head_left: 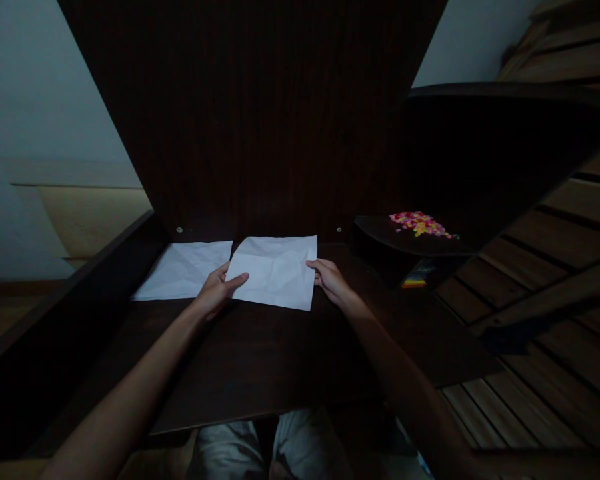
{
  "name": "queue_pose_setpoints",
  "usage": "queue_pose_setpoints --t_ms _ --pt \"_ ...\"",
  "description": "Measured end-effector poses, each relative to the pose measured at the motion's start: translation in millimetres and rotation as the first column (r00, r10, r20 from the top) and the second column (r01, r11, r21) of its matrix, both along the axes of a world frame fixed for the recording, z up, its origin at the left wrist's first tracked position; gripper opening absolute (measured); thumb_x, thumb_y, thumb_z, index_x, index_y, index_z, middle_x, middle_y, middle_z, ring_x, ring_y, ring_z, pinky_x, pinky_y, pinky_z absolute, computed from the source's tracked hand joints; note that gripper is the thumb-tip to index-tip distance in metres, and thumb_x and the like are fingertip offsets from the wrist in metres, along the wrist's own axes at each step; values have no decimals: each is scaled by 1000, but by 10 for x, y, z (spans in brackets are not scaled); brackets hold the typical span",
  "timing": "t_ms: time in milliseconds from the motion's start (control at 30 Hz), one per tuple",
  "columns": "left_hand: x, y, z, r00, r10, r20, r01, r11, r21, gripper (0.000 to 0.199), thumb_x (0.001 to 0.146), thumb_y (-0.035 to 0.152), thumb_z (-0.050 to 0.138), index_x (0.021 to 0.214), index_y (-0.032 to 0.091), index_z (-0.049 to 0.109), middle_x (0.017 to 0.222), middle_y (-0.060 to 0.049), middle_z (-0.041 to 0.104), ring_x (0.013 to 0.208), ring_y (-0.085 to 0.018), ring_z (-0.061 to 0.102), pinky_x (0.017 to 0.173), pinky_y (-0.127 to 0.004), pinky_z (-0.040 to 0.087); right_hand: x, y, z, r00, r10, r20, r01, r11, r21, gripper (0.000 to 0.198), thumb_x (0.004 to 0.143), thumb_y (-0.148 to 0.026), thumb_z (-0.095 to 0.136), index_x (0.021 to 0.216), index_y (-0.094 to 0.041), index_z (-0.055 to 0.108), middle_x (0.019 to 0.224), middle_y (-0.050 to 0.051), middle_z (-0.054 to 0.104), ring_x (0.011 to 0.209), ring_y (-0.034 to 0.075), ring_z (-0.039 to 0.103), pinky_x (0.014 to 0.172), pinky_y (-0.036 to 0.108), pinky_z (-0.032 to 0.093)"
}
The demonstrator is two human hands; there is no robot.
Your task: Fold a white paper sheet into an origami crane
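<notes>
Between my two hands, a white sheet of paper (275, 273) with faint creases is held up over the dark desk. My left hand (217, 290) grips its left edge, thumb on top and fingers behind. On the right edge, my right hand (330, 279) pinches the same sheet between thumb and fingers. A second white paper (180, 270) lies flat on the desk to the left, partly covered by the held sheet and my left hand. Whether either is a single layer, I cannot tell.
A dark wooden desk (260, 360) has a tall back panel (260, 120) and a raised left side. On a small corner shelf (380, 237) at right lies a pile of small pink, red and yellow pieces (420, 224). Below it sits something yellow-edged (413, 283). Wooden slats (555, 247) stand at right.
</notes>
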State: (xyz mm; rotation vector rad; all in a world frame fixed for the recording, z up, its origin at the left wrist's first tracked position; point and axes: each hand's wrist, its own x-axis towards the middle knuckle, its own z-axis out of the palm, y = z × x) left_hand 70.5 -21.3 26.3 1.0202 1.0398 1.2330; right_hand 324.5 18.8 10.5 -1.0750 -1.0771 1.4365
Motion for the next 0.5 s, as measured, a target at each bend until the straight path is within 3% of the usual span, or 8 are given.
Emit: queue_pose_setpoints --t_ms 167,367,500 --pt "-66 57 -80 982 65 -177 -42 991 129 53 58 31 80 105 14 62 91 -10 71 72 -22 68 60 -29 54 48 13 -23 999 31 27 -32 999 18 17 67 -29 68 77 -15 67 73 5 69 61 14 63 54 24 51" --pt "-104 25 -29 964 -65 -257 91 992 93 50 61 33 77 105 13 64 87 -10 71 66 -22 67 53 -30 54 69 26 -53 999 42 29 -43 998 42 24 64 -32 72 81 -15 68 81 6 71 68 16 65 56 26 53" --pt "-89 52 -15 973 103 -205 -84 992 97 49 57 29 80 102 14 65 84 -7 71 67 -19 66 55 -26 53 33 52 -129 999 -10 30 9 999 34 28 63 -33 74 82 -13 68 80 6 71 65 17 65 55 26 52"
